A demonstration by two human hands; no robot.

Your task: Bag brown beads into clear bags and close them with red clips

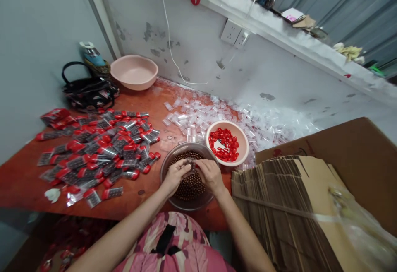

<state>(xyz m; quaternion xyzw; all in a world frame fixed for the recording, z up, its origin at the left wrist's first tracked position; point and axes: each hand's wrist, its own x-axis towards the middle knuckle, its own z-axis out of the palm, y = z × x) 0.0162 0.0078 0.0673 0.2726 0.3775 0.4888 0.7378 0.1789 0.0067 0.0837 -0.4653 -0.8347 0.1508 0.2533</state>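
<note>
Over a metal bowl (pixel 163 168) of small dark-brown balls (pixel 190 185), my two hands meet, fingers closed. My left hand (pixel 176 177) pinches a small clear plastic box (pixel 191 165) that seems to have dark balls inside. At the box's right end, my right hand (pixel 211 176) grips a small red cap, mostly hidden by the fingers. Just beyond the bowl stands a pale pink basin (pixel 245 150) with many red caps (pixel 225 143). Clear empty boxes (pixel 198 116) lie loose behind it.
Filled, red-capped boxes (pixel 108 152) are heaped on the red table (pixel 136 197) at left. Behind them are a black handbag (pixel 89 92), a bottle (pixel 93 54) and a pink basin (pixel 135 71). Strapped flat cardboard (pixel 279 205) and a carton (pixel 350 148) crowd the right side.
</note>
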